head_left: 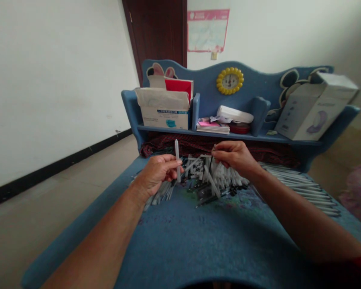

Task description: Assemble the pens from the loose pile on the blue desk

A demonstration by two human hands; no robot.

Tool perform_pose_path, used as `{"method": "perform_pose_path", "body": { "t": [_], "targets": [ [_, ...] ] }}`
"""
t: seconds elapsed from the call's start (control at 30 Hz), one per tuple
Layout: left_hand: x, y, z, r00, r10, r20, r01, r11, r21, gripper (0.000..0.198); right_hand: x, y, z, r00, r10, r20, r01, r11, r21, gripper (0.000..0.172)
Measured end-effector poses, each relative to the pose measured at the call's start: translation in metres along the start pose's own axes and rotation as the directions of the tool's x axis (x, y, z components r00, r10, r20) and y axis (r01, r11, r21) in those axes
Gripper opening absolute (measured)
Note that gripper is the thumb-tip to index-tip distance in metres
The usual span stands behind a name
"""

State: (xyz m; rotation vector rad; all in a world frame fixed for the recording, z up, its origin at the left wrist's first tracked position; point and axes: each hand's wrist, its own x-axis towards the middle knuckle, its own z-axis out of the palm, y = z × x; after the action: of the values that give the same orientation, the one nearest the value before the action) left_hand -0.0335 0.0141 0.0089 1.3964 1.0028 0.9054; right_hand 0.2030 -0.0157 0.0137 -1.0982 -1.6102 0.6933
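Observation:
My left hand [161,173] pinches a translucent white pen barrel [177,154], held nearly upright above the blue desk [180,241]. To its right, my right hand [233,157] is closed on a thin dark pen refill [211,161] with its tip pointing up. The barrel and the refill are apart. Between and below both hands lies a loose pile of clear pen parts [227,174], with dark thin pieces [206,192] at its near side. More clear barrels [162,194] lie under my left hand.
Long pens [307,188] lie in a row on the desk's right side. Behind the pile is a dark red checked cloth [183,142] below a blue shelf [246,138]. The shelf holds a mask box [165,114], stacked papers [212,127] and a tilted white box [313,106].

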Motion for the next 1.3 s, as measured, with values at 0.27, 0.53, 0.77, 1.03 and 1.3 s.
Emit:
{"method": "perform_pose_path", "body": {
  "t": [0.27, 0.53, 0.77, 1.03, 1.3],
  "targets": [
    [0.001, -0.004, 0.004, 0.999, -0.014, 0.044, 0.014, 1.0, -0.011, 0.015, -0.003, 0.026, 0.002, 0.965, 0.237, 0.107, -0.255, 0.779, 0.573, 0.027],
    [0.002, -0.006, 0.005, 0.999, -0.008, 0.031, 0.011, 0.991, -0.13, 0.013, -0.017, 0.025, 0.025, 0.912, 0.193, 0.361, -0.369, 0.77, 0.52, 0.028],
    [0.002, -0.005, 0.01, 0.998, -0.06, -0.002, 0.057, 0.955, -0.291, 0.007, -0.025, 0.022, 0.044, 0.877, 0.181, 0.446, -0.417, 0.749, 0.516, 0.027],
    [0.001, -0.007, 0.015, 0.994, -0.101, -0.029, 0.078, 0.897, -0.435, 0.006, -0.03, 0.024, 0.046, 0.859, 0.22, 0.463, -0.448, 0.761, 0.47, 0.027],
    [0.0, -0.009, 0.017, 0.994, -0.1, -0.036, 0.067, 0.854, -0.517, 0.007, -0.036, 0.015, 0.05, 0.845, 0.216, 0.489, -0.446, 0.789, 0.422, 0.027]
  ]
}}
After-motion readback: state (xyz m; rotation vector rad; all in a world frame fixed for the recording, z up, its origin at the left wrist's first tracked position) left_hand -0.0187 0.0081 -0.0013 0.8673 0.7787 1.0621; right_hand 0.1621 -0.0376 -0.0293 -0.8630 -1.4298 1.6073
